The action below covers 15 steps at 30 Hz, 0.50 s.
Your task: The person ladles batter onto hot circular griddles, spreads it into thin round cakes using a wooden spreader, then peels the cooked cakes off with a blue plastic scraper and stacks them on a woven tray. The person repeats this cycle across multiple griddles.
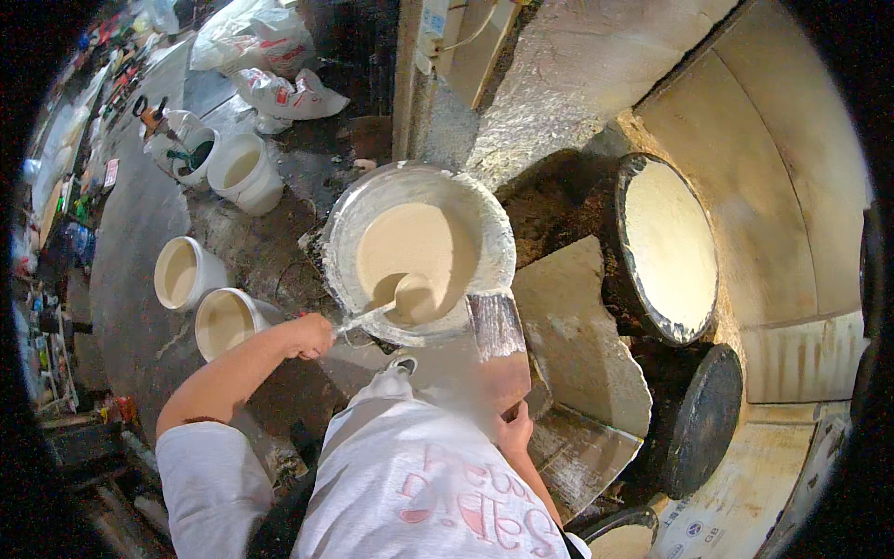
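A wide metal basin (340, 247) holds pale, creamy liquid. My left hand (314, 337) is closed around the handle of a ladle (417, 296), whose bowl lies over the basin's near side with the same liquid in it. At the basin's near right rim, my right hand (513, 430) grips the lower edge of a flat brown board (501, 374). The board's far end is streaked white and meets the rim. How the fingers wrap under the board is partly hidden.
Right of the basin lie a splashed sheet (577, 326), a round pan (669, 252) coated with pale liquid, a dark round plate (705, 419) and another pan (622, 540). White buckets (244, 175) and plastic bags (256, 47) stand left. A coated slab (577, 79) rises behind.
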Available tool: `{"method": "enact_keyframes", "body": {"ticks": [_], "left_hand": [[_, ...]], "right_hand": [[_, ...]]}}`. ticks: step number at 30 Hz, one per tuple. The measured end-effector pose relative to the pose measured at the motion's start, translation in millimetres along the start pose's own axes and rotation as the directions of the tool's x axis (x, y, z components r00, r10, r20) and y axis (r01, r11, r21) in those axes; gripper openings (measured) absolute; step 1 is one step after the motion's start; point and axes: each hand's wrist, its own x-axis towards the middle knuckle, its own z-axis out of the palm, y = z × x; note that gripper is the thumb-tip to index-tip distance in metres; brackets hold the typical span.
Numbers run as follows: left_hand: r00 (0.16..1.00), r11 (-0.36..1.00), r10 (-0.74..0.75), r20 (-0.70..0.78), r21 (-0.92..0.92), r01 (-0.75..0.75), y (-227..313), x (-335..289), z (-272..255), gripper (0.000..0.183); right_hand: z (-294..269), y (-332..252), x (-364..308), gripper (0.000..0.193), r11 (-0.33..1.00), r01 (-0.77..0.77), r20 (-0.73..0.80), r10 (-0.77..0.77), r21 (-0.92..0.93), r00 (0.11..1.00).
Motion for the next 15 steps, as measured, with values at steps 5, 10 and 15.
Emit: {"method": "enact_keyframes", "body": {"ticks": [5,10,15], "left_hand": [[0.987,0.988,0.143,-0.068,0.070,-0.138,-5.1,29.1,43.6,0.017],[0.970,0.964,0.242,0.021,-0.115,-0.238,-14.7,75.4,48.4,0.014],[0.962,0.952,0.271,0.020,-0.154,-0.265,-9.8,95.1,58.2,0.011]], "right_hand": [[1.4,2.7,-14.3,0.039,0.995,-0.093,-0.079,0.094,0.025,0.992],[2.5,4.3,-31.3,0.036,0.965,-0.262,-0.061,0.263,0.019,0.963],[0.2,5.7,-41.5,0.049,0.977,-0.212,-0.095,0.213,0.025,0.972]]}}
